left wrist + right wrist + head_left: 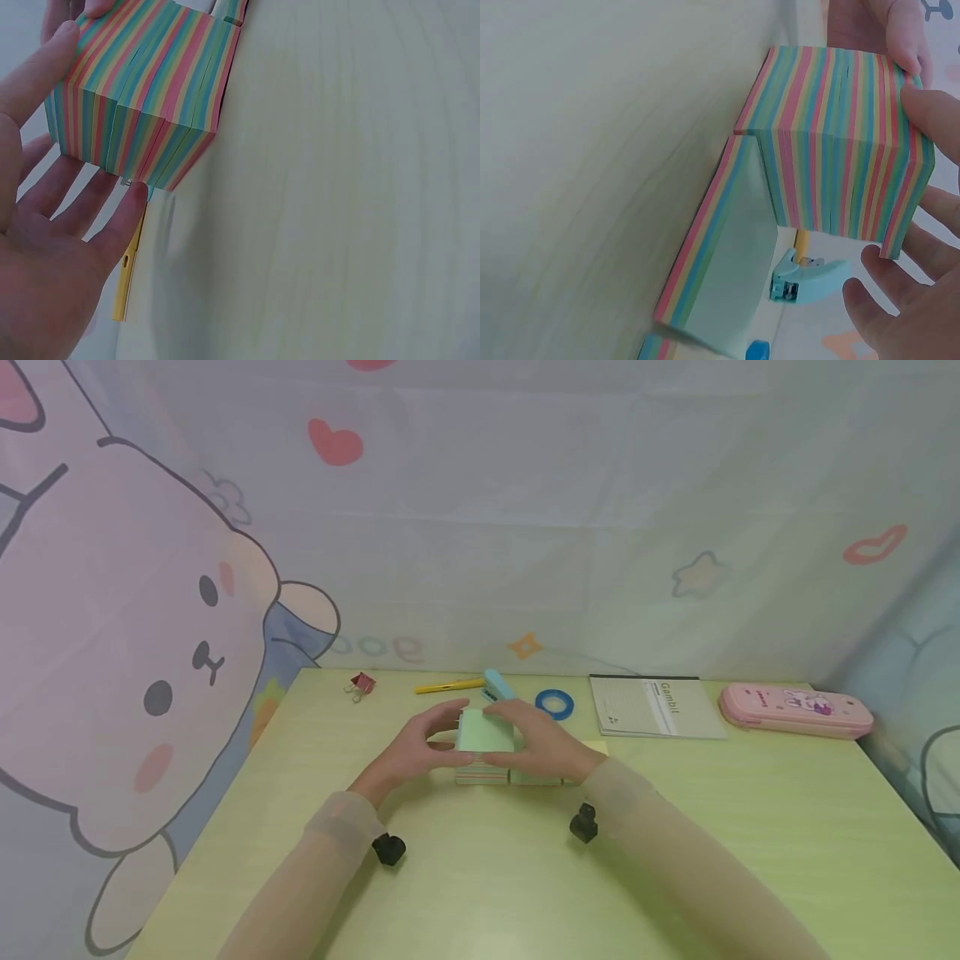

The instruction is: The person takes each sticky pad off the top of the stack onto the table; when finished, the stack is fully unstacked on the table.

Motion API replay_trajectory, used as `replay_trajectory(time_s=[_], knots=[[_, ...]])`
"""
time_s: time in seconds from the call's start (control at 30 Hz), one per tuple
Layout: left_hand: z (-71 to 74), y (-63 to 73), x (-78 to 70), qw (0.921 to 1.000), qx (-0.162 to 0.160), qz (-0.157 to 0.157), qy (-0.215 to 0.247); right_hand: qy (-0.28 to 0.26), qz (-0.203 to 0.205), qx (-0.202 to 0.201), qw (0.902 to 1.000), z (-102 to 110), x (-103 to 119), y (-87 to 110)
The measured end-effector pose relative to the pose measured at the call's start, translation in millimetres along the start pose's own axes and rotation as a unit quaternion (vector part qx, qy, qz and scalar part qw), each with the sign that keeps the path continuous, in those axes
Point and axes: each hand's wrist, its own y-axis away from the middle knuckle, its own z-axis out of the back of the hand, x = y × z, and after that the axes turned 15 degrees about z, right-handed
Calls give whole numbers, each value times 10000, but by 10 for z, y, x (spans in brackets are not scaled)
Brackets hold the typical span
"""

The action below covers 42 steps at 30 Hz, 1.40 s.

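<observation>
A tall stack of sticky note pads (486,732), striped pink, yellow, blue and green along its sides with a pale green top, stands at the middle of the table. My left hand (415,748) holds its left side near the top, thumb at the front and fingers behind. From the right, my right hand (546,745) grips the upper pads, thumb in front. The outermost pad (907,202) juts slightly past the others in the right wrist view. A lower pale green sticky note pad (727,262) lies right beside the stack, partly under my right hand in the head view.
Behind the stack are a light blue stapler (498,685), a slim yellow pen-like tool (448,686) and a blue tape roll (539,704). A red binder clip (363,682) lies back left. At back right sit a notebook (637,710) and a pink pencil case (772,708).
</observation>
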Motion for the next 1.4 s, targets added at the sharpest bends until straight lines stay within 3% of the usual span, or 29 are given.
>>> replay_trajectory(time_s=[0.33,0.57,0.8,1.03,1.4], knots=[[-13,-1,-11,10000,-23,85,25,30,-336,-120,9994,286,-114,317],[-27,21,4,9999,-52,104,-16,-175,-510,-337,9980,509,-301,751],[-21,11,30,9998,-105,178,-24,167,-484,-372,9980,691,-547,1174],[-20,4,27,9999,-123,118,-17,364,-769,-229,9961,785,-772,1512],[-28,-2,32,9999,-104,123,-2,435,-996,50,9941,820,-844,1725]])
